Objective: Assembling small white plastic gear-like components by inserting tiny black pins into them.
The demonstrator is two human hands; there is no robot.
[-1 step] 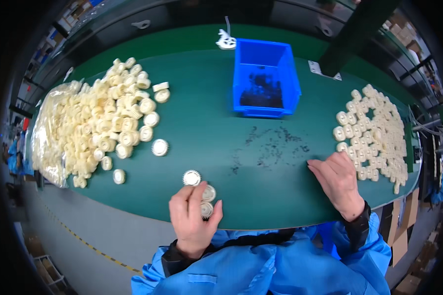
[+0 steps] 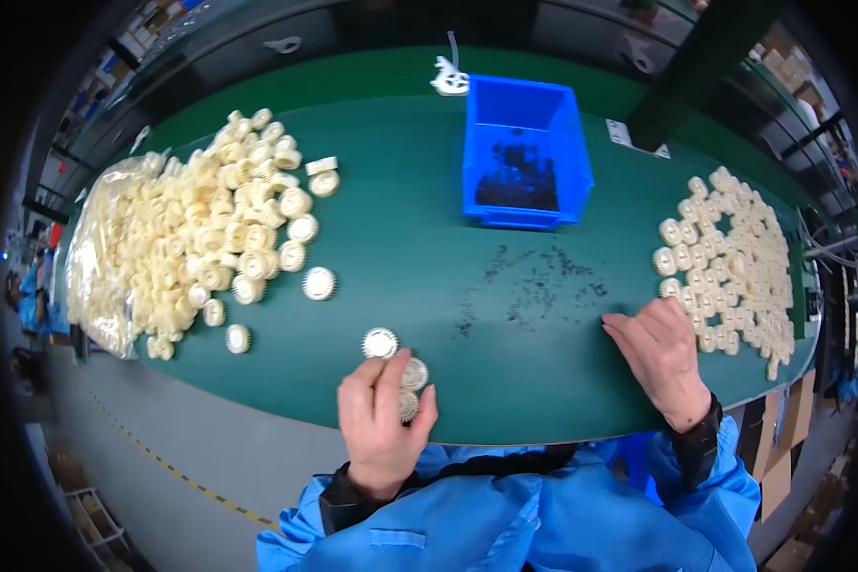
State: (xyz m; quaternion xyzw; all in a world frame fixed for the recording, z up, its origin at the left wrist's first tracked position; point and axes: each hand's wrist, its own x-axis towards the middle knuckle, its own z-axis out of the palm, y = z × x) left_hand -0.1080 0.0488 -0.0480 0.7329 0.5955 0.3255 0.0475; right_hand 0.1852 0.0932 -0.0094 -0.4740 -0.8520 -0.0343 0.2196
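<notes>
1. Left hand [image 2: 381, 419]: clamped on a few cream ribbed plastic wheels [image 2: 402, 377] at the near edge of the green desk [image 2: 400, 276].
2. Right hand [image 2: 663, 353]: flat, fingers together, holding nothing, beside the sorted wheel rows [image 2: 734, 257].
3. Loose cream wheel heap [image 2: 210, 238], far left: large, so much looks left.
4. Blue plastic bin [image 2: 524, 153]: dark small parts inside.

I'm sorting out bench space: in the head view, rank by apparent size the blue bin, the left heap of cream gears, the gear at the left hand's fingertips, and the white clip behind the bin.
1. Left heap of cream gears
2. Blue bin
3. White clip, though farther away, so unsure
4. Gear at the left hand
</notes>
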